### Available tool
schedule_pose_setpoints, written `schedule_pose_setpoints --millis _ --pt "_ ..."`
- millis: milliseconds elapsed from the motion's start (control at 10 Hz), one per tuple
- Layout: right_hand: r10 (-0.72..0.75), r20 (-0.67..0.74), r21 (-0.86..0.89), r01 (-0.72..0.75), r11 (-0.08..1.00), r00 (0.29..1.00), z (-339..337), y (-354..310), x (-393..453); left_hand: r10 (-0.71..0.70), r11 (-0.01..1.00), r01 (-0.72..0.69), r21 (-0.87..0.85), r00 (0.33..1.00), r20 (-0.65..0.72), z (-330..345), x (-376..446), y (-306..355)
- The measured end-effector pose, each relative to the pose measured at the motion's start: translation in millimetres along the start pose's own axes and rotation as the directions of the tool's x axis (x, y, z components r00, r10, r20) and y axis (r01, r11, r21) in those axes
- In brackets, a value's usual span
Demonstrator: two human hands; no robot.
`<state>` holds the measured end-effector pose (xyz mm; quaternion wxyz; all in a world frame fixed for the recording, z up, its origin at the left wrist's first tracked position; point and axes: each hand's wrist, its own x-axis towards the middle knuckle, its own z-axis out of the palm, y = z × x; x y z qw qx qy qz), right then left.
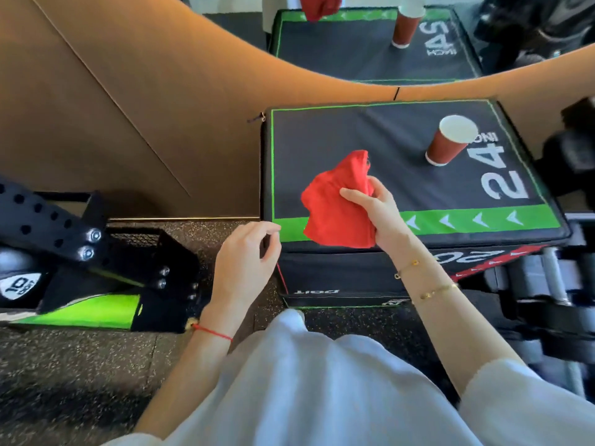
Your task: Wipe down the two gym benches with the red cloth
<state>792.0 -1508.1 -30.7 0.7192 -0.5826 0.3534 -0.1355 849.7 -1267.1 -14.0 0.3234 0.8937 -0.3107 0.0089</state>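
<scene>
My right hand [375,207] grips a bunched red cloth [338,201] just above the front part of a black padded box [354,136] with green trim and a white "24 INCH" mark. My left hand [246,255] hovers empty at the box's front left corner, fingers loosely curled, touching nothing. At the lower left lies part of a gym bench [80,278], black with a bright green panel and bolted metal brackets.
A red paper cup [449,141] stands upright on the box's right half. A mirror [370,43] on the brown wall reflects box, cup and cloth. Dumbbells [553,284] crowd the right side. Speckled rubber floor [80,365] spreads in front.
</scene>
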Motion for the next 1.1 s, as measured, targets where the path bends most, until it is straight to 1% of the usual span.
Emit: schedule_pose_setpoints --millis 200,300,400,500,600,700,800,900,1000,1100 --pt "0.018 -0.026 -0.128 -0.021 0.992 0.999 5 3 47 0.071 0.997 -0.069 -0.026 0.996 0.053 16 50 -15" --pt "-0.019 -0.049 -0.268 0.005 0.963 0.999 -3 5 56 0.092 0.996 -0.090 -0.026 0.993 0.072 25 69 -22" --pt "-0.071 -0.122 -0.490 0.002 0.872 0.990 -10 11 59 0.146 0.989 -0.144 -0.022 0.984 0.100 38 81 -30" --pt "-0.145 -0.197 -0.677 -0.027 0.736 0.970 -12 18 56 0.163 0.986 -0.165 0.004 0.977 0.137 50 86 -38" --pt "-0.236 -0.261 -0.754 -0.045 0.655 0.936 -12 24 53 0.184 0.980 -0.193 0.043 0.970 0.159 60 86 -48" --pt "-0.345 -0.210 -0.805 0.038 0.592 0.915 -12 30 50 0.187 0.978 -0.200 0.060 0.967 0.171 67 83 -56" --pt "-0.417 -0.164 -0.889 0.050 0.456 0.894 -12 39 48 0.199 0.975 -0.213 0.069 0.965 0.168 71 80 -61" --pt "-0.437 -0.170 -0.913 0.025 0.407 0.883 -10 42 44 0.199 0.975 -0.213 0.069 0.967 0.161 72 79 -61" --pt "-0.448 -0.173 -0.914 0.027 0.405 0.877 -9 41 41 0.206 0.973 -0.220 0.062 0.962 0.177 71 81 -62" --pt "-0.474 -0.196 -0.903 0.030 0.428 0.858 -11 37 30 0.213 0.973 -0.225 0.055 0.962 0.173 68 83 -63"
